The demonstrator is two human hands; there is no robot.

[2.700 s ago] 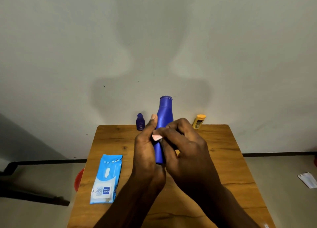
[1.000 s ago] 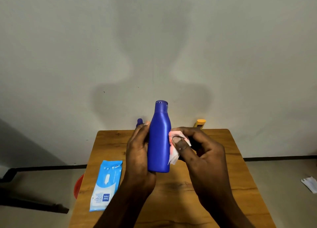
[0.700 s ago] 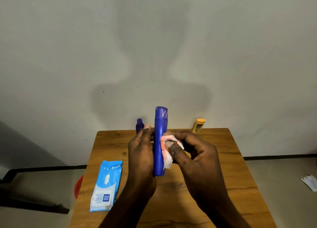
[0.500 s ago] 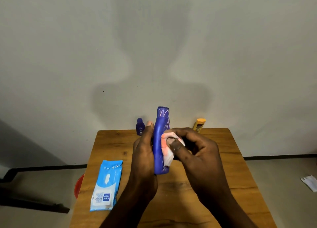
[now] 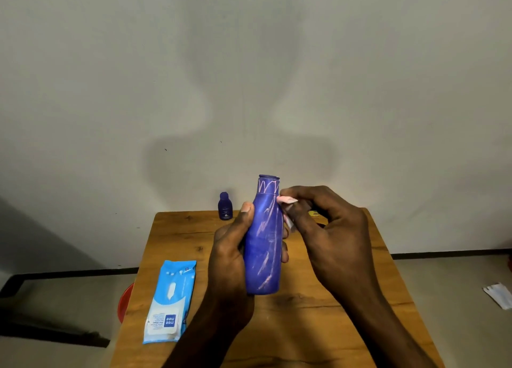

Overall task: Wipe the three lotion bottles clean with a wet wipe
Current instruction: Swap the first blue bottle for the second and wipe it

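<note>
3 lotion bottles were in view, none judged clean yet. The left hand [image 5: 230, 257] held its grip around the big blue bottle [image 5: 264, 240] above the desk [image 5: 346, 312]; pale scribbles still streaked it. The right hand [image 5: 329, 229] pinched the wet wipe [image 5: 287, 200] at the neck. 2 remained at the back: a small dark-blue bottle [image 5: 225, 206] and a mostly hidden yellow bottle [image 5: 314, 214]. The wipes pack [image 5: 170, 301] read "mee mee".

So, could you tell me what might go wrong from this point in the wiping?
1. Pink scribbles cover the big blue bottle from cap to base; the small folded wipe could smear them rather than lift them.
2. Only the left hand holds the bottle above the table; wet plastic might slip.
</note>
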